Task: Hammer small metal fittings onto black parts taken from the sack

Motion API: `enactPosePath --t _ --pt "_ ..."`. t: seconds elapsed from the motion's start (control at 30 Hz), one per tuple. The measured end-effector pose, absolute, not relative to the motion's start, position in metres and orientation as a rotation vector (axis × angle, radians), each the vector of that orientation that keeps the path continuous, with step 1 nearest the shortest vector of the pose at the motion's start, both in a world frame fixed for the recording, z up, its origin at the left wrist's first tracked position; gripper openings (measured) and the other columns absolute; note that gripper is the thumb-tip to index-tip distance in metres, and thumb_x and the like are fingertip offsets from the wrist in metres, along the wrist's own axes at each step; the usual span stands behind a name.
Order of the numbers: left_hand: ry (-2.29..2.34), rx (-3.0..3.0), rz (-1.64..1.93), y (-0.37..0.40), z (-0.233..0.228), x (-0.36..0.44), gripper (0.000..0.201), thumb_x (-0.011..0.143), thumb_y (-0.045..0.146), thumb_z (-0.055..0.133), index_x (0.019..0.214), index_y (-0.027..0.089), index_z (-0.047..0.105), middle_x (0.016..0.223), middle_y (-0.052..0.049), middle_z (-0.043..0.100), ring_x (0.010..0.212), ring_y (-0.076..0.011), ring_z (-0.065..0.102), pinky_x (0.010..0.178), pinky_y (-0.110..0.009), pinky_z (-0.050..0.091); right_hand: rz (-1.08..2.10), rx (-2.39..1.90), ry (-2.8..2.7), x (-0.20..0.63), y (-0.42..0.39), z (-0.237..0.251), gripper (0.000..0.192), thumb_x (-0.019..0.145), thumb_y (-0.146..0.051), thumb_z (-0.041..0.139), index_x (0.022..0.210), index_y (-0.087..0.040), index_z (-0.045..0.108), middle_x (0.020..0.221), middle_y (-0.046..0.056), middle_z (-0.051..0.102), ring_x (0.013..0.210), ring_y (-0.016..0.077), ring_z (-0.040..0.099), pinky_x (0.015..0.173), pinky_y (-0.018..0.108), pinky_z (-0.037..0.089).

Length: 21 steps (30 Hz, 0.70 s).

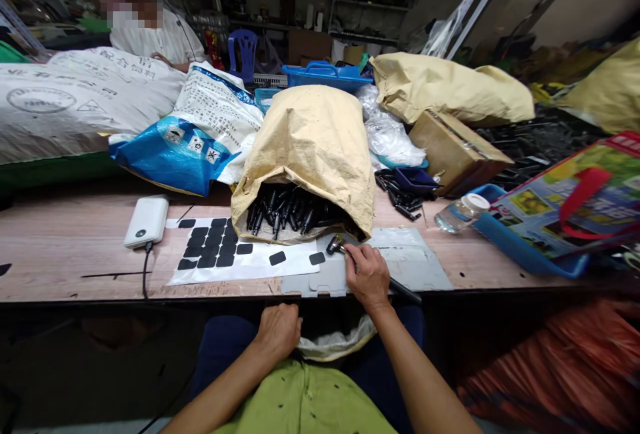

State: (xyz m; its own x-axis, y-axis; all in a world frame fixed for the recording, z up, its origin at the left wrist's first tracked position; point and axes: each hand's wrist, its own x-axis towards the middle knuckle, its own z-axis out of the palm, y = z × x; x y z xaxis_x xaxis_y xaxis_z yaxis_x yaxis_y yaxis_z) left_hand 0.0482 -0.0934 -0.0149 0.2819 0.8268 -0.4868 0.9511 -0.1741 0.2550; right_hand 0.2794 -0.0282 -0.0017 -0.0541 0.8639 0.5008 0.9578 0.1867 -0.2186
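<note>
My right hand (369, 275) is closed around a small hammer (406, 291) with a metal head and a dark handle, low over a grey plate (417, 264) on the table. My left hand (279, 329) is closed at the table's front edge, beside the mouth of an open sack (337, 347) in my lap; whatever its fingers hold is hidden. Just beyond my hands lies a tan paper sack (310, 134), its mouth towards me, with many black pen-like parts (277, 221) inside. A white sheet (260, 267) with black rounded stickers (216, 247) lies to its left.
A white power bank (147, 221) with a cable is at left. Blue-and-white sacks (175, 147) stand behind it. To the right are a clear bottle (457, 215), a blue tray (530, 247) and a cardboard box (455, 147). A person in white (165, 37) sits across the table.
</note>
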Motion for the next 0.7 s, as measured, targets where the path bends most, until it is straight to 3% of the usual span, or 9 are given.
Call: enactPosePath --t 0.2,0.37,0.5,0.57,0.7 --pt "1.606 1.996 -0.306 -0.097 -0.020 0.047 0.030 0.097 0.031 0.046 0.111 0.019 0.070 0.108 -0.015 0.075 0.105 -0.0283 0.070 0.092 -0.040 0.050 -0.232 -1.693 -1.935 0.279 -0.028 -0.001 0.024 0.095 -0.025 0.059 0.115 -0.023 0.071 0.093 0.005 0.063 0.089 0.0212 0.052 0.082 0.032 0.039" --pt "1.367 2.098 -0.003 -0.110 -0.007 0.044 0.027 0.091 0.028 0.053 0.111 0.023 0.070 0.104 -0.010 0.076 0.101 -0.0281 0.070 0.091 -0.041 0.048 -0.222 -1.691 -1.934 0.279 -0.028 0.000 0.025 0.096 -0.024 0.057 0.116 -0.023 0.071 0.094 0.005 0.063 0.089 0.0215 0.052 0.082 0.033 0.039" --pt "1.246 1.981 0.283 -0.094 0.028 0.040 0.020 0.092 0.031 0.054 0.090 0.025 0.073 0.083 -0.001 0.075 0.077 -0.0187 0.067 0.070 -0.028 0.045 -0.221 -1.690 -1.930 0.279 -0.029 -0.001 0.025 0.096 -0.025 0.056 0.116 -0.023 0.071 0.094 0.006 0.063 0.090 0.0216 0.052 0.082 0.033 0.039" --pt "1.415 1.898 0.463 -0.068 0.045 0.033 0.028 0.095 0.034 0.049 0.083 0.024 0.072 0.074 0.001 0.072 0.066 -0.0155 0.063 0.063 -0.026 0.041 -0.217 -1.692 -1.925 0.279 -0.029 -0.001 0.025 0.096 -0.025 0.056 0.116 -0.024 0.071 0.094 0.006 0.063 0.089 0.0215 0.052 0.082 0.033 0.039" --pt "1.997 1.826 0.770 -0.002 0.058 0.014 0.022 0.091 0.038 0.055 0.090 0.023 0.070 0.085 -0.003 0.072 0.074 -0.0191 0.063 0.067 -0.029 0.042 -0.211 -1.710 -1.924 0.278 -0.030 0.000 0.025 0.096 -0.025 0.056 0.116 -0.024 0.071 0.094 0.006 0.062 0.089 0.0215 0.051 0.082 0.033 0.038"
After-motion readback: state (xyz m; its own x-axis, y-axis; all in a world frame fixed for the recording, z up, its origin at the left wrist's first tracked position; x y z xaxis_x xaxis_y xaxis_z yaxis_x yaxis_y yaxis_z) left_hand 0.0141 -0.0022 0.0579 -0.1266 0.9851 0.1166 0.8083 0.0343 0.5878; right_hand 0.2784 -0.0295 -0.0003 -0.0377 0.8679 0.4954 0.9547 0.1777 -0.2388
